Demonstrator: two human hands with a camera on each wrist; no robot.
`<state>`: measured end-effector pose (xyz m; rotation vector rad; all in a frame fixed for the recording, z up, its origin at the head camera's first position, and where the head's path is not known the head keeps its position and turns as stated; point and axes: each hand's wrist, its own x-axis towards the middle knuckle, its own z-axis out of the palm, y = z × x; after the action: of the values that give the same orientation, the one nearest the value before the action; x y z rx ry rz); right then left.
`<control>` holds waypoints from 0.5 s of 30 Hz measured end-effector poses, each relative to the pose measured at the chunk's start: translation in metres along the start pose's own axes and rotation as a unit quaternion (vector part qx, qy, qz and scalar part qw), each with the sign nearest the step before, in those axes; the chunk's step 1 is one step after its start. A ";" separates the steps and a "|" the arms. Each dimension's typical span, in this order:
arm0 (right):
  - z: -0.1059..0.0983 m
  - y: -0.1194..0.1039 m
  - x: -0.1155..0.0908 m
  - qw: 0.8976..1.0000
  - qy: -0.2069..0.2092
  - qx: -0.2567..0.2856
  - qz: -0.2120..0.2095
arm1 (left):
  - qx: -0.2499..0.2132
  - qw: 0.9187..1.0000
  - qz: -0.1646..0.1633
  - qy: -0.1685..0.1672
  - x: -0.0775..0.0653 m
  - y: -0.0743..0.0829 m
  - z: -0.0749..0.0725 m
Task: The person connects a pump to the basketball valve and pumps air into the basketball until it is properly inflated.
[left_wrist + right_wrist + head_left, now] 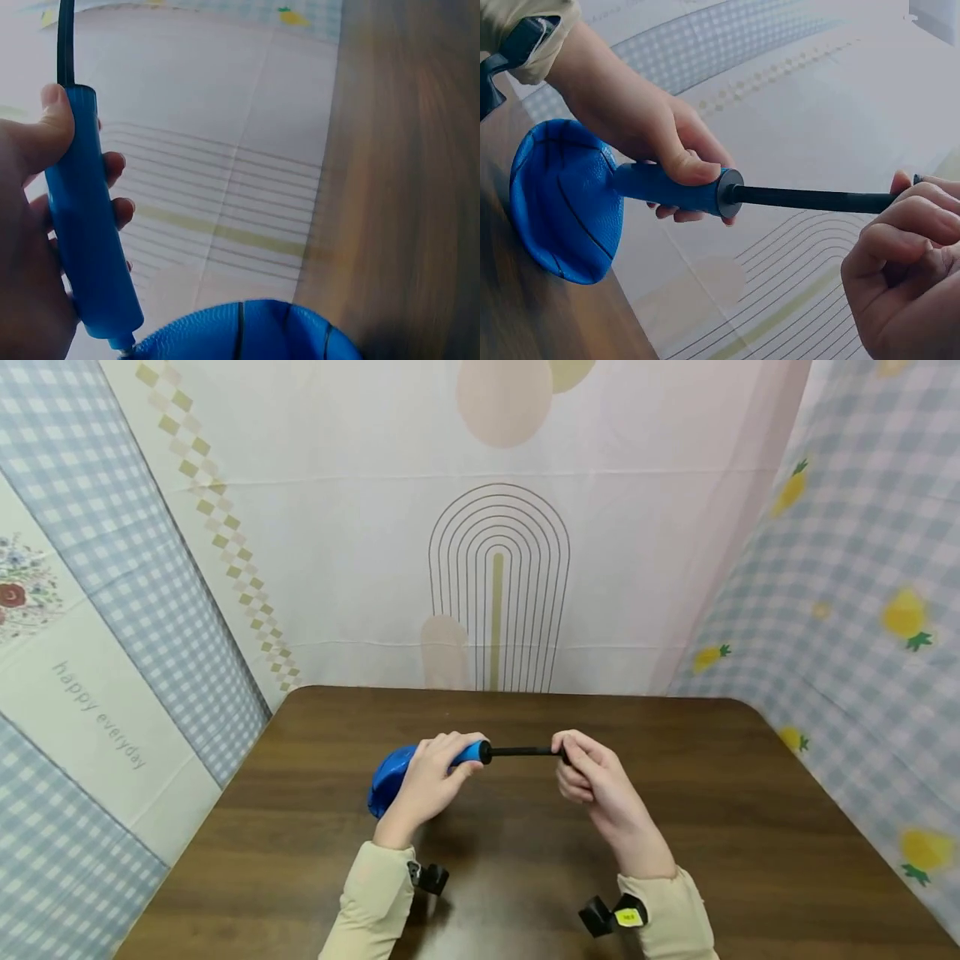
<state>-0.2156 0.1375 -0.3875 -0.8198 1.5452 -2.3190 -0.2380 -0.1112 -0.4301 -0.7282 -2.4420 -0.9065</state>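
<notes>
A small hand pump [679, 189] with a blue barrel and a black rod is held level above the table. My left hand [433, 774] grips the barrel, thumb along one side and fingers curled round the other. At the far end of the drawn-out rod [810, 199], my right hand [600, 781] grips the black handle, mostly hidden by the fingers. A blue ball [566, 199] with black seam lines, sagging and partly deflated, hangs on the pump's nozzle end. In the left wrist view the metal tip [124, 345] meets the ball.
The brown wooden table [480, 893] lies beneath both hands. A white patterned cloth [337, 552] hangs behind it, with blue checked cloth [847, 635] at the sides. Each sleeve carries a small black wrist camera [433, 878].
</notes>
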 end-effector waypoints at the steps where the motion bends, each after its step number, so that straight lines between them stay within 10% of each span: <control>1: 0.000 0.000 0.000 1.000 -0.011 0.017 -0.007 | -0.003 1.000 -0.001 0.002 0.000 0.000 0.000; 8: 0.008 0.023 0.008 0.992 -0.047 0.117 0.015 | -0.016 1.000 0.020 0.005 0.002 0.013 0.004; 15: 0.009 0.034 0.011 0.997 -0.027 0.051 0.057 | -0.010 0.999 0.053 -0.008 0.001 0.018 0.005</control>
<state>-0.2238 0.1112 -0.4124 -0.7416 1.4007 -2.2544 -0.2287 -0.0959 -0.4244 -0.8663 -2.3858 -0.8888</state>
